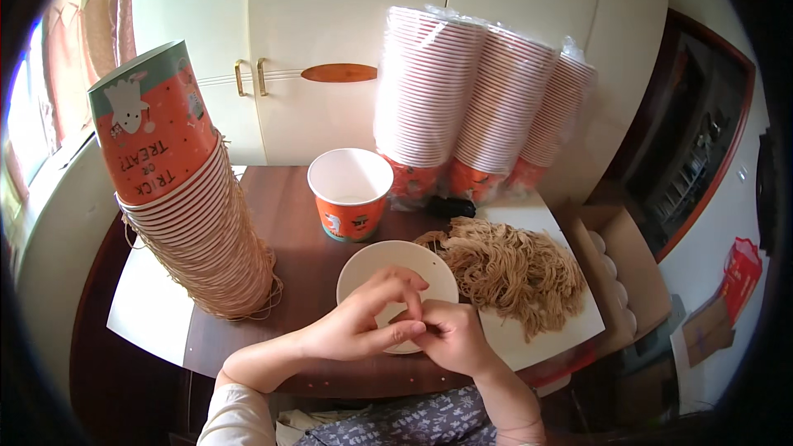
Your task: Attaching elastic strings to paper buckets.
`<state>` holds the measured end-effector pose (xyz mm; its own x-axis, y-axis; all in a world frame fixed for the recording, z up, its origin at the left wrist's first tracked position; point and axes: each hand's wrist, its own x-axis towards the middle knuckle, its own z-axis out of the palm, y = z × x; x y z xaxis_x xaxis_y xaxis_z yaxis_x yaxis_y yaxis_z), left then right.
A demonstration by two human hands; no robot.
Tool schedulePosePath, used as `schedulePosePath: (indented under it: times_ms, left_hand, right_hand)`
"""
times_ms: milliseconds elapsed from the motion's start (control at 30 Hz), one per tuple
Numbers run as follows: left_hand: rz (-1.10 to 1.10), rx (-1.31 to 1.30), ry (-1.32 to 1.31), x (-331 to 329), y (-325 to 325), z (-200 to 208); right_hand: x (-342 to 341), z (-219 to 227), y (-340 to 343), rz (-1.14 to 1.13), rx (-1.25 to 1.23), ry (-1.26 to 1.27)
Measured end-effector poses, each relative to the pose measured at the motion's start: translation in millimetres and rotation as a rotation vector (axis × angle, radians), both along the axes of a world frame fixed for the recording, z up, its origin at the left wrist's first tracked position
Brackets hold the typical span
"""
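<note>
At centre-bottom of frame, left hand (pixel 363 324) and right hand (pixel 453 337) met, fingers pinched together over a white paper cup (pixel 372 268) lying w/ its mouth toward the camera; exact grip not discernible. Cup judged light, thin-walled, easily crushed; best held at rim. Loose tan string pile (pixel 516 268) lay just right of the cup, soft, tangle-prone.

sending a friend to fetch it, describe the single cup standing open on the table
On the dark wooden table, look in front of the white cupboard doors, between the leaning cup stack and the three wrapped stacks. The orange paper cup stands alone, upright, its white inside showing.
</note>
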<state>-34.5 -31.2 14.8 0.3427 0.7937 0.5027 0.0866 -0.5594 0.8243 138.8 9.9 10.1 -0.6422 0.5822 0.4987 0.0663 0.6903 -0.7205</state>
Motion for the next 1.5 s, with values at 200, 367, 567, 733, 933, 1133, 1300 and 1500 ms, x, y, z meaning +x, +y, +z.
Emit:
schedulePosePath:
  times_ms: [200,367,567,733,933,1133,1300,1500]
  left_hand:
    - [-0.042,-0.221,0.104,-8,5,-5]
    - [0.005,-0.212,0.246,0,7,1]
    - [0.269,0.061,0.578,-25,7,4]
    - [0.098,-0.042,0.864,-16,10,-9]
    - [0.013,-0.062,0.650,-1,21,-20]
    - [0.116,-0.057,0.206,33,28,-18]
    - [-0.095,-0.436,-0.313,46,39,-10]
    - [-0.025,-0.598,-0.319,32,38,-8]
  right_hand:
    - [17,18,15,-0.100,0.006,0.104]
    - [25,21,16,-0.150,-0.030,0.117]
    - [29,27,18,-0.159,0.002,0.050]
    - [30,23,23,-0.175,0.017,0.046]
    - [45,23,33,-0.256,-0.026,0.184]
    - [79,33,39,-0.460,-0.020,0.299]
    - [98,39,36,-0.531,-0.061,0.438]
    - [86,49,17,-0.284,-0.123,0.492]
